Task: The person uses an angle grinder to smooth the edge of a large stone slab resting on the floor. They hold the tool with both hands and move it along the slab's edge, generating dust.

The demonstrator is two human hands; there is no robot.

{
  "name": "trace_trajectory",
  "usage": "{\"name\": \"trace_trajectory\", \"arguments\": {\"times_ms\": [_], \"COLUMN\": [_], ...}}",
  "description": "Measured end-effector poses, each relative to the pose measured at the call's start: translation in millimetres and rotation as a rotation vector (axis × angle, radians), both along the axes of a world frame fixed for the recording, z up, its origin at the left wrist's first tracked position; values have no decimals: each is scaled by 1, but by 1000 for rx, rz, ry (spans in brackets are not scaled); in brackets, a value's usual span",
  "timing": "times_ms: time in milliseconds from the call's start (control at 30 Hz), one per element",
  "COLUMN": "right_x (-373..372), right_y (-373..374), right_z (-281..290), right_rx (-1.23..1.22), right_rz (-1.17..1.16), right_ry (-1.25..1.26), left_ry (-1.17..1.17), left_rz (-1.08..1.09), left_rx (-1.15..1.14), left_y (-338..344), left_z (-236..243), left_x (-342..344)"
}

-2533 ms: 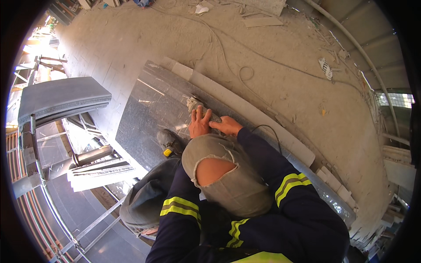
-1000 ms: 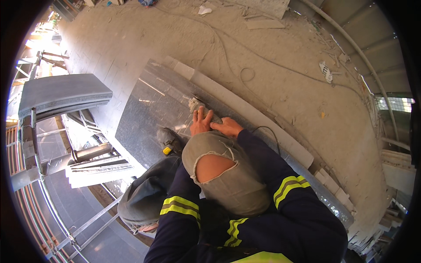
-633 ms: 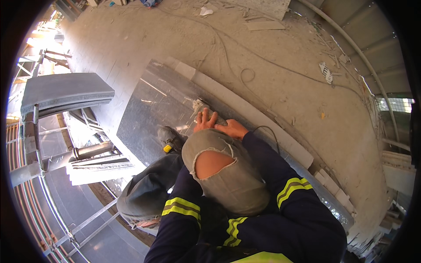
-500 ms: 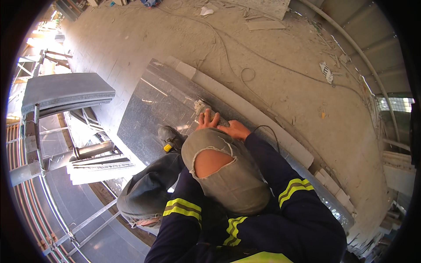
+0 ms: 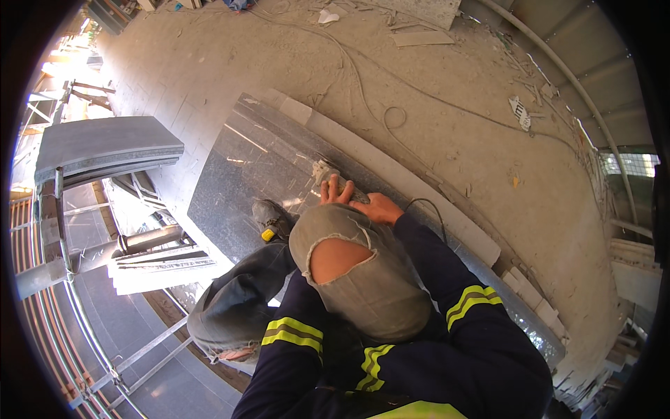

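Note:
My left hand [image 5: 333,190] rests with curved fingers over a dusty hand-held power tool [image 5: 324,171], partly hidden behind my raised knee in torn trousers. My right hand [image 5: 379,207] grips the tool's rear part, close beside the left, and a dark cord loops away from it to the right. The tool's head lies against a dark, speckled, polished stone slab [image 5: 234,174], which has pale streaks on it. My shoe [image 5: 272,220] is on the slab left of the knee. What is under the tool's head is too small to make out.
A stack of grey slabs [image 5: 105,140] lies on metal framing [image 5: 59,230] at left, beside a brightly lit gap. A pale strip of board [image 5: 419,202] runs behind my slab. Cables [image 5: 394,115], scraps and debris [image 5: 520,112] are on the dusty floor. A sheet-metal wall [image 5: 572,56] stands at right.
My hands and the tool have shifted a little to the right along the slab over the last seconds. More of my left hand is now hidden by the knee.

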State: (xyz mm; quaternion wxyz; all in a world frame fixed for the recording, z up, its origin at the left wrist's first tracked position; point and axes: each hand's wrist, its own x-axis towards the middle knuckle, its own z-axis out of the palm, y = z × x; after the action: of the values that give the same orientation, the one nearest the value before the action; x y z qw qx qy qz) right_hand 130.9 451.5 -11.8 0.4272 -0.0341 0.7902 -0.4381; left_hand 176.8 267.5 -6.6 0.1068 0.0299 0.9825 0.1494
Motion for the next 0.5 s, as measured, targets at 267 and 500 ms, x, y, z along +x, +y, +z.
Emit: {"name": "trace_trajectory", "arguments": {"times_ms": [267, 500], "right_x": [-17, -23], "right_y": [-25, -31], "right_z": [21, -8], "right_rx": [-77, -24], "right_rz": [36, -30], "right_ry": [-110, 12], "left_ry": [-52, -108], "left_rz": [127, 128], "left_rx": [-47, -31], "left_y": [-18, -10], "left_z": [17, 36], "left_x": [-8, -29]}}
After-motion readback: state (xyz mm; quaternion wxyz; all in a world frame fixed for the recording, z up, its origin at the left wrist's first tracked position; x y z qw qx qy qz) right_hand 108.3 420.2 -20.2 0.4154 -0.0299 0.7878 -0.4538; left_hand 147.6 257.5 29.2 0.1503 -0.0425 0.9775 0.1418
